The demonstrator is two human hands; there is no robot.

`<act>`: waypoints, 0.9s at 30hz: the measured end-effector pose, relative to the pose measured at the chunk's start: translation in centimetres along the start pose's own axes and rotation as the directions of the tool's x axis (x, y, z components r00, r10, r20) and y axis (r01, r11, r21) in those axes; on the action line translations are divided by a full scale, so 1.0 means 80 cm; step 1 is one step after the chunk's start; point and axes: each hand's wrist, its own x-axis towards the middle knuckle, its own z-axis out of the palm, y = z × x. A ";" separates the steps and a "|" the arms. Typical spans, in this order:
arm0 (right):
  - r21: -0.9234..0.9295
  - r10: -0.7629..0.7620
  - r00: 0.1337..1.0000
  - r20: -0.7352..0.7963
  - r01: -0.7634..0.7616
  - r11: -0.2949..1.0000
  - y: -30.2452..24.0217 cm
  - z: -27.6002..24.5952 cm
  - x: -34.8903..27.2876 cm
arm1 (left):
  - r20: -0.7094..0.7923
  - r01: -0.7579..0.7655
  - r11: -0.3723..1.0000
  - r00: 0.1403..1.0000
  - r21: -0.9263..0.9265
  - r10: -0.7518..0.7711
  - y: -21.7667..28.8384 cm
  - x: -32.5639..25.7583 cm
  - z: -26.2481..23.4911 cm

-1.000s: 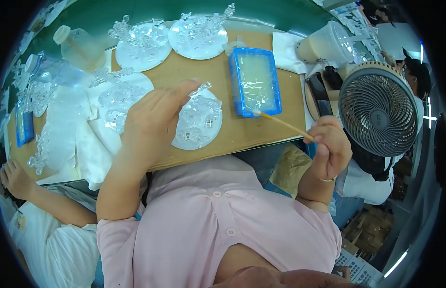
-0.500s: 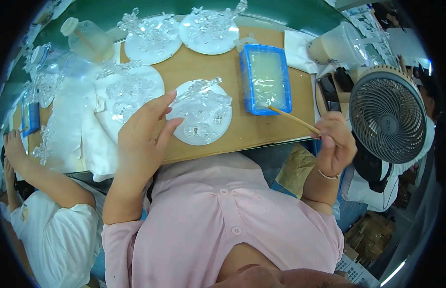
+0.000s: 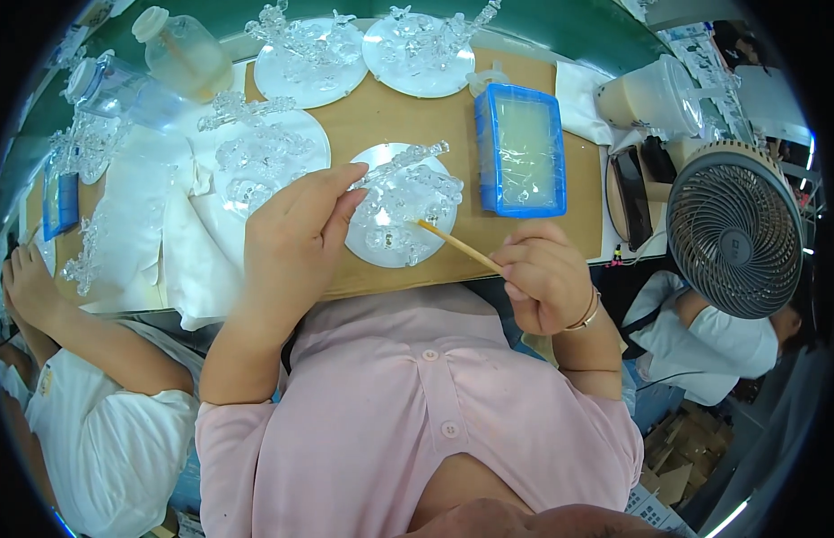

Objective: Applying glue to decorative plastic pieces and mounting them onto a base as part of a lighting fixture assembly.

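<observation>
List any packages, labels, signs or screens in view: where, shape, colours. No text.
Plastic bottle: far left of the bench, squat, clear yellowish with a white cap.
Blue tray: right of the round disc, rectangular, blue rim, pale liquid inside.
Lidded cup: far right, whitish translucent.
Blue flat pack: left edge, rectangular; too small to tell more.
Cardboard boxes: floor, lower right, brown.
No screens visible.

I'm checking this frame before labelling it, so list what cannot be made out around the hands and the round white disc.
- Head view: the left hand covers the left edge of the round white disc, hiding what the fingers grip.
- The thin wooden stick runs into the closed right hand; its rear end is hidden.
- The clear glass-like figures on the disc blur together, too small to tell shapes.
- The pale contents of the blue rectangular tray are unclear.
</observation>
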 end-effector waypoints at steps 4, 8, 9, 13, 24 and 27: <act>0.056 -0.011 1.000 0.013 0.010 0.998 0.009 0.012 -0.005 | -0.033 -0.012 0.999 0.999 0.044 0.013 -0.001 0.001 0.001; 0.151 0.123 0.990 -0.070 -0.111 0.982 0.013 0.016 -0.009 | -0.049 -0.068 0.996 0.996 0.058 0.071 -0.001 0.004 -0.004; 0.150 0.117 0.991 -0.059 -0.107 0.983 0.015 0.018 -0.011 | -0.052 -0.094 0.993 0.994 0.068 0.098 -0.001 0.005 -0.005; 0.151 0.120 0.993 -0.006 -0.118 0.982 0.024 0.010 -0.013 | -0.048 -0.114 0.987 0.992 0.111 0.120 0.000 0.002 -0.007; 0.052 -0.015 0.977 0.214 0.004 0.999 0.010 -0.008 0.013 | -0.028 -0.175 0.969 0.983 0.173 0.183 -0.007 -0.002 -0.006; 0.059 0.094 0.943 0.318 -0.119 0.991 0.005 -0.012 0.007 | 0.002 -0.167 0.973 0.986 0.158 0.169 -0.006 -0.002 -0.007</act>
